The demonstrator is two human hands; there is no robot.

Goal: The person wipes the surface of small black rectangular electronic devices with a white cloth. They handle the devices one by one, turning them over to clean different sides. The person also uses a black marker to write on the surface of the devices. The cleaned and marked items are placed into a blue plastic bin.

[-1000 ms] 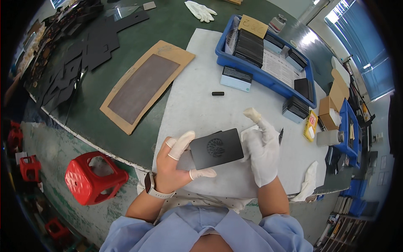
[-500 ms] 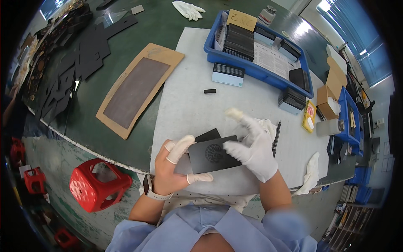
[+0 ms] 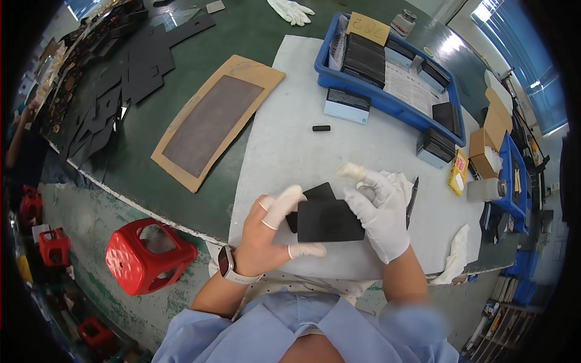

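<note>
Head view, and I've got both hands low in the middle, just below centre. My left hand [image 3: 263,239], bare but with white finger cots on thumb and two fingers [image 3: 284,202], is clamped on the left edge of a black flat card [image 3: 330,221]; the thumb lies under its lower edge. My right hand [image 3: 381,215], in a white glove, grips the card's right edge, index finger raised toward 12 o'clock. So both sets of fingers are closed on that card, holding it just above the white mat [image 3: 290,139] on the counter [image 3: 242,36]. A second black piece [image 3: 318,192] peeks out behind the card at its upper left; whether they touch I cannot tell.

At 3 o'clock of the right hand lies a dark pen [image 3: 412,202]. At 12 o'clock, well apart, sits a small black block [image 3: 321,128], and beyond it a blue tray [image 3: 387,100] with black packs. At 10 o'clock lies a cardboard-framed grey sheet [image 3: 212,121]. A white cloth [image 3: 455,257] lies at 4 o'clock, a red plastic stool [image 3: 148,257] at 8 o'clock on the floor.
</note>
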